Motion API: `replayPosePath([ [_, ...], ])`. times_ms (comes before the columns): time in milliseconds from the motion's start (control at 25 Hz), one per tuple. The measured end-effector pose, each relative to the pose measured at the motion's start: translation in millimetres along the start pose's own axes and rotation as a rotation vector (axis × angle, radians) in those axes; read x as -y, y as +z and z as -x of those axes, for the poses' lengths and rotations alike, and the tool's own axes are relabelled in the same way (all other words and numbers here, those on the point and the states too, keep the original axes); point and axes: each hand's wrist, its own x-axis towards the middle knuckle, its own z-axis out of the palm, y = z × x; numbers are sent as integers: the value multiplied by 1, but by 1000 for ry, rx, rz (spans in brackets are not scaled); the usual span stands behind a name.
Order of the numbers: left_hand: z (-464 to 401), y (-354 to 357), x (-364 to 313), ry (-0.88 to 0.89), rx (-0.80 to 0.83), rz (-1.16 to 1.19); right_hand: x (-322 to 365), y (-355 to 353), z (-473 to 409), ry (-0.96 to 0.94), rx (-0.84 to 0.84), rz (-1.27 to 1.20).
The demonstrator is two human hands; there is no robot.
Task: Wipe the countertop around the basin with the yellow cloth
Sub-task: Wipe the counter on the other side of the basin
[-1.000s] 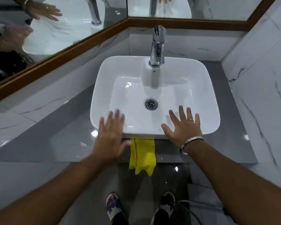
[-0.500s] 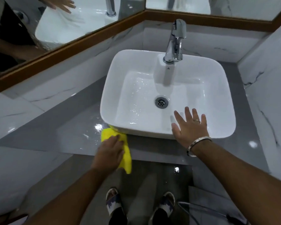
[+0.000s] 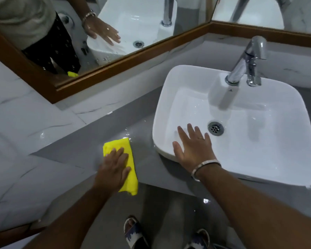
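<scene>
The yellow cloth (image 3: 128, 159) lies flat on the grey countertop (image 3: 90, 141), to the left of the white basin (image 3: 258, 159). My left hand (image 3: 114, 172) presses down on the cloth with its fingers spread; the cloth's near end hangs over the counter's front edge. My right hand (image 3: 193, 147) rests flat on the basin's front left rim, fingers apart, holding nothing. A bangle sits on that wrist.
A chrome tap (image 3: 246, 63) stands at the back of the basin, with the drain (image 3: 215, 128) in the middle. A wood-framed mirror (image 3: 115, 67) runs along the marble wall at the left and back. Water drops glint on the counter near the cloth. My sandalled feet show below.
My left hand took the cloth from under the basin's front edge and slid it left along the countertop. The right hand stayed on the basin rim. The view swung left.
</scene>
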Motion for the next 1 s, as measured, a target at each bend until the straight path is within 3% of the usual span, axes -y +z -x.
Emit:
replayPosePath([
  [80, 1, 7, 12, 161, 12, -64, 5, -2, -1, 6, 25, 10],
  [160, -15, 12, -2, 424, 120, -30, 8, -6, -1, 14, 36, 21],
  [240, -54, 20, -14, 646, 113, -60, 8, -9, 1, 10, 32, 33],
  [280, -77, 19, -17, 602, 91, -59, 8, -10, 0, 6, 41, 38],
  [320, -96, 19, -16, 444, 60, -22, 9, -10, -1, 6, 52, 43],
  [440, -102, 15, -24, -260, -60, 132, 10, -11, -1, 15, 63, 40],
  [480, -84, 17, -37, -387, -68, 171, 11, -11, -1, 15, 65, 41],
  [560, -41, 20, -68, -393, -29, 214, 13, -12, -1, 25, 69, 31],
  [640, -46, 23, -68, -127, 37, 180, 13, -12, -1, 24, 73, 22],
  [720, -104, 23, -44, 125, 3, 58, 14, -13, -2, 11, 82, 17],
  [760, -134, 17, -33, 106, -21, 10, 13, -13, -1, 12, 76, 10],
  [920, -139, 10, -18, -518, -77, 151, 15, -14, -1, -3, 72, -33],
  [1000, -92, 10, -53, -493, -23, 185, 14, -13, -2, -3, 79, -41],
])
